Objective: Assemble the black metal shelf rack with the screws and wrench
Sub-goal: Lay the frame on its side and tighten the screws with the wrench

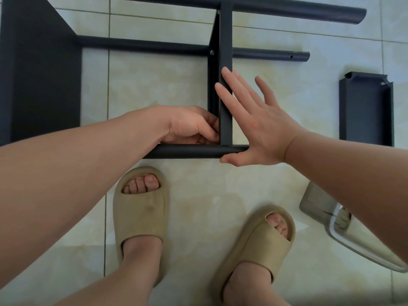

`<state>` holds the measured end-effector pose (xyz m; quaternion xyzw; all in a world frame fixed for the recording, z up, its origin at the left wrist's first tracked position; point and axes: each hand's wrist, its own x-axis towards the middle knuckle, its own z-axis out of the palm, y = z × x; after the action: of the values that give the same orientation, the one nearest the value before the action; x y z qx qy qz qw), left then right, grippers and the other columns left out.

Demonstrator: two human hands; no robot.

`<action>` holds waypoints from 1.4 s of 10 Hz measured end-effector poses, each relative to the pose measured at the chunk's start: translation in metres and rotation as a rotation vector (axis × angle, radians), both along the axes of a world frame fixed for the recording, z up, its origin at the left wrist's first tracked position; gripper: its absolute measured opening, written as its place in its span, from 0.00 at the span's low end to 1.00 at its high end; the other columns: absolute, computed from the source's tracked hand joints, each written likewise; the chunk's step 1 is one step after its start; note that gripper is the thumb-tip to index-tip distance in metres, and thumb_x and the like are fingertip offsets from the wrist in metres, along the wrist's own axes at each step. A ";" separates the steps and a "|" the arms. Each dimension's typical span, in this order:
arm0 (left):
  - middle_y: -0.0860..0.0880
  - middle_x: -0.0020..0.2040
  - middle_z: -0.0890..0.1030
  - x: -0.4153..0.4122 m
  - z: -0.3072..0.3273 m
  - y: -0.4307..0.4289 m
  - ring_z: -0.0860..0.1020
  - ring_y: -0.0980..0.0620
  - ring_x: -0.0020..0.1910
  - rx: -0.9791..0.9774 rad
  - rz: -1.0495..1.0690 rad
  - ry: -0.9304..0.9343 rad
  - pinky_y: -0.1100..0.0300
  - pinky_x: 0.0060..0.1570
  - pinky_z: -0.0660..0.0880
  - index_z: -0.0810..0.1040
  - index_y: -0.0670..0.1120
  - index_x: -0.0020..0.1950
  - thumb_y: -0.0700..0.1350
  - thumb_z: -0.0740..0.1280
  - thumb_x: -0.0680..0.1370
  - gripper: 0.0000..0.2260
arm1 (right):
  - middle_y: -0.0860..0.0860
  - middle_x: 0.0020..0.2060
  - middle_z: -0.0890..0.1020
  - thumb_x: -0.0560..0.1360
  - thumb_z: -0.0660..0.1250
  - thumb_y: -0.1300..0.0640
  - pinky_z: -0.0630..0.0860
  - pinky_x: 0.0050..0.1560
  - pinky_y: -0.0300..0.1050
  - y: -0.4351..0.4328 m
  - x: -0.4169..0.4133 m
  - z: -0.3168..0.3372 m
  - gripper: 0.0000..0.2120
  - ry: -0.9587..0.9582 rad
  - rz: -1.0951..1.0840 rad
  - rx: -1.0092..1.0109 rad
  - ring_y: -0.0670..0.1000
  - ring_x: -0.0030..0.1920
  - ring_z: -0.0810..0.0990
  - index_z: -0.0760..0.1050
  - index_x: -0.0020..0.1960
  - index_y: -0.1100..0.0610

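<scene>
Left grip (192, 127), centre frame, curls on the shelf panel (226, 40) at the tube (187, 151); right grip (260, 124), flat and spread, should press it square.

The glossy, pale beige tiled floor (154, 85) carries a partly built black metal rack frame (154, 44) of round tubes. A loose black metal channel piece (364, 111) lies apart at right. A silvery flat object (318, 202) and two tan foam slippers (141, 217) sit nearer.

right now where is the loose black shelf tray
In the head view, the loose black shelf tray lies on the tiled floor at the far right, apart from the frame, to the right of the right hand.
</scene>
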<state>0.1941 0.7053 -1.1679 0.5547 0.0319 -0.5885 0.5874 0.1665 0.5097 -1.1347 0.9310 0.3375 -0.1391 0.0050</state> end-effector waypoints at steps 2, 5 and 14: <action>0.41 0.45 0.84 -0.003 -0.006 0.000 0.83 0.48 0.42 0.051 -0.021 -0.005 0.60 0.41 0.79 0.80 0.37 0.52 0.35 0.62 0.80 0.07 | 0.60 0.81 0.43 0.68 0.54 0.22 0.44 0.78 0.67 -0.001 0.000 -0.002 0.58 -0.003 0.000 0.001 0.59 0.82 0.43 0.43 0.82 0.61; 0.42 0.37 0.80 -0.003 -0.008 -0.001 0.81 0.52 0.32 0.056 -0.007 -0.037 0.64 0.35 0.78 0.77 0.37 0.46 0.30 0.62 0.78 0.06 | 0.60 0.81 0.43 0.68 0.54 0.22 0.44 0.78 0.67 -0.001 0.000 -0.002 0.58 -0.001 -0.002 0.001 0.59 0.82 0.43 0.43 0.82 0.61; 0.44 0.34 0.80 -0.002 -0.008 0.000 0.80 0.53 0.30 0.047 -0.025 -0.043 0.64 0.32 0.76 0.77 0.36 0.48 0.30 0.62 0.78 0.05 | 0.59 0.81 0.41 0.68 0.54 0.22 0.43 0.79 0.65 0.000 0.000 -0.001 0.59 0.017 -0.011 -0.004 0.58 0.82 0.42 0.42 0.82 0.60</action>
<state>0.1917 0.7052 -1.1761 0.5812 0.0261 -0.5828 0.5674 0.1664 0.5093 -1.1354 0.9315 0.3322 -0.1479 0.0033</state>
